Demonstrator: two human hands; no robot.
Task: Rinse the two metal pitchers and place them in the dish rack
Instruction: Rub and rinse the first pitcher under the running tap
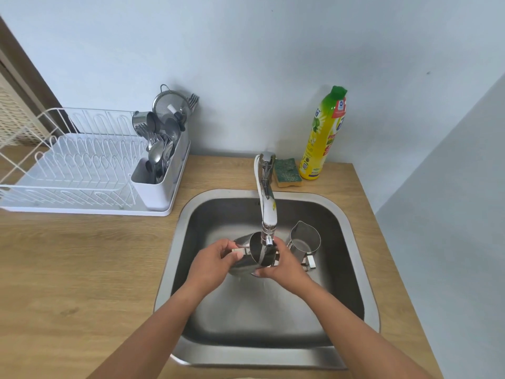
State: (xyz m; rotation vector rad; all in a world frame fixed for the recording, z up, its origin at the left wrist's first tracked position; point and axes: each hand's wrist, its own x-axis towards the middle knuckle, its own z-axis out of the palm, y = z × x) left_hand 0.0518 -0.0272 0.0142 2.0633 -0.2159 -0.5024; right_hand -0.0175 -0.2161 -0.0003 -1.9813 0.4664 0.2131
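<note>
Both forearms are bare to the frame edge (no sleeves, watch or rings visible), nails short.

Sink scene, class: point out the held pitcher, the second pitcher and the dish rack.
Held pitcher [261,251]: head view, on its inner wall under the tap.
Second pitcher [306,237]: head view, on its inner wall, standing in the sink.
Dish rack [82,165]: head view, on its white wire tines.

Tabletop [82,269]: light wood grain; sink [355,269]: brushed silver steel; both pitchers [257,255] [304,239]: polished silver; dish rack [82,165]: white; sponge [287,172]: green over yellow; detergent bottle [323,135]: yellow, green cap, red label panels; wall [246,50]: pale blue-grey.
</note>
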